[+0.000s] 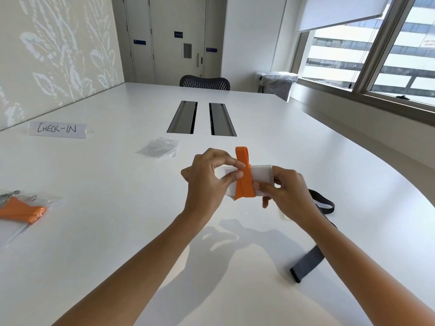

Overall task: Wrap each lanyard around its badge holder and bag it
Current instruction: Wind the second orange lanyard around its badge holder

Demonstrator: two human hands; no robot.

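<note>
One broad white tabletop fills most of the view, sunlit and curving away on the right. A pale wall with a leaf pattern runs along its left side. On the right are large windows with a white blind drawn partway down. Grey doors close off the far end of the room. A black mesh chair stands at the tabletop's far edge, and a bin with a clear liner sits near the window corner.

Two dark cable hatches lie side by side, set into the tabletop's middle. A paper sign reading "CHECK-IN" stands at far left. A black lanyard trails along the right, partly hidden behind the right forearm. At the left edge lies a bagged lanyard, orange inside clear plastic. A few empty clear bags lie near the hatches.

Both hands hold a white holder above the tabletop's centre. An orange lanyard is wound around its middle, with a loop standing up at the top. The left hand grips the holder's left end, thumb and forefinger tips meeting at the lanyard's edge. The right hand curls round the right end, thumb beside the lanyard.
</note>
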